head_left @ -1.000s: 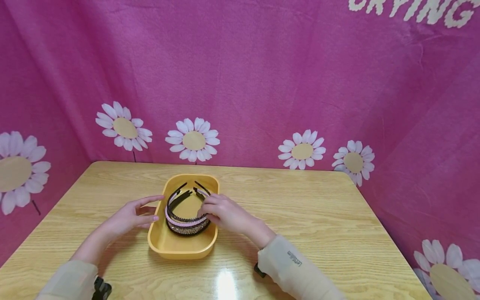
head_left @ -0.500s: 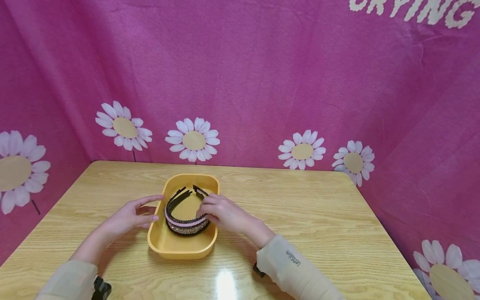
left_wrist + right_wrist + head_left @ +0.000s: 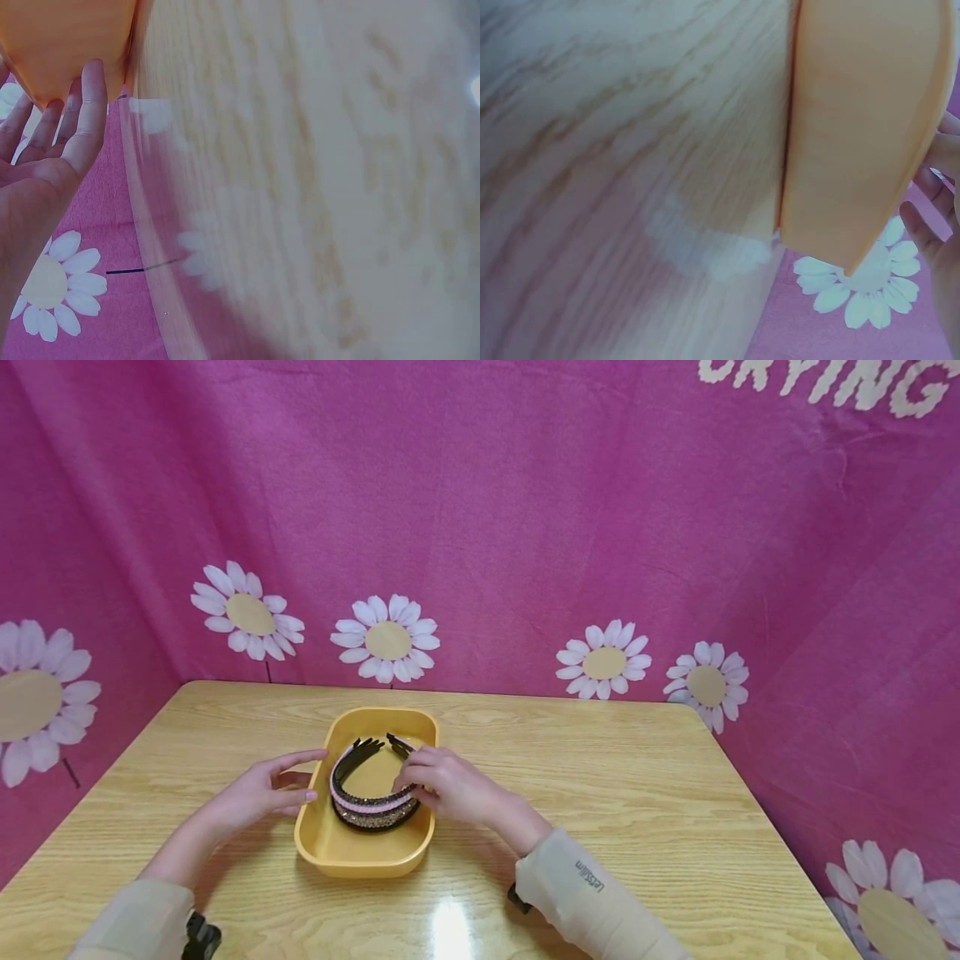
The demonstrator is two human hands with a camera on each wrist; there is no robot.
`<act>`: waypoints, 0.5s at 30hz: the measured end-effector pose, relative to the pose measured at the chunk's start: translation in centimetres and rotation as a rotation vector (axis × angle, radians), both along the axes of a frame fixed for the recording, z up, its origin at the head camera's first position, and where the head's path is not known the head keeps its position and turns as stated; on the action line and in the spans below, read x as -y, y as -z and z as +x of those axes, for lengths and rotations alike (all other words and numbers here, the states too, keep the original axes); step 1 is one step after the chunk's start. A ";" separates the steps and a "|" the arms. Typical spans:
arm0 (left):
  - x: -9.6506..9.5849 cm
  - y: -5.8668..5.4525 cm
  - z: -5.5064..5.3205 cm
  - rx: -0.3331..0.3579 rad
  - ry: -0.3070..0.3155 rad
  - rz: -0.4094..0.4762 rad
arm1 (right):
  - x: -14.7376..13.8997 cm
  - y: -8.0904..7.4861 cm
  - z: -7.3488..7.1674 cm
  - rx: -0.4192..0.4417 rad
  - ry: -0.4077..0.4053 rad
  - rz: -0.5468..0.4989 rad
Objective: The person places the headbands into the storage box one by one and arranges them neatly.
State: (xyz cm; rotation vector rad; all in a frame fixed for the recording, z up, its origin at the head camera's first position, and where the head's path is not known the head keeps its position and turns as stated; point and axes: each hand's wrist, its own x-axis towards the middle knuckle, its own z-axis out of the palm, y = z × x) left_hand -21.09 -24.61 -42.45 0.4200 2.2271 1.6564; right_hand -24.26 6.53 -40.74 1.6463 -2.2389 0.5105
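Note:
A yellow oval-cornered tub (image 3: 367,865) stands on the table, its outer wall also filling much of the right wrist view. Inside it several headbands (image 3: 367,807) lie nested together: a dark beaded one, a pink one and a wide glittery gold-and-black one, their dark tips pointing to the far end. My right hand (image 3: 450,783) reaches over the right rim and pinches the right side of the headbands, partly hiding them. My left hand (image 3: 268,785) touches the tub's left side with spread, fairly straight fingers; its fingertips (image 3: 91,79) meet the outer wall in the left wrist view.
The wooden table (image 3: 585,777) stretches out to the right of the tub. Behind and at both sides hangs a magenta cloth (image 3: 495,527) with white daisies (image 3: 387,642). A small dark device (image 3: 201,935) sits at the left wrist.
The headbands' tips, spread apart a second ago, have drawn together, and the bands now sit more tightly nested. The left hand and the tub stay in place; the right hand has barely moved.

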 end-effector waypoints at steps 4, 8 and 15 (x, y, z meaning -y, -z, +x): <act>0.0 0.0 0.0 -0.024 0.000 -0.014 | -0.5 -0.8 0.3 -0.011 0.020 -0.001; 0.0 -0.2 0.0 -0.056 -0.004 -0.043 | -1.3 -2.1 0.9 0.011 0.042 -0.011; 0.2 -1.4 0.2 -0.161 -0.032 -0.155 | -3.6 -4.4 1.7 0.035 0.072 -0.034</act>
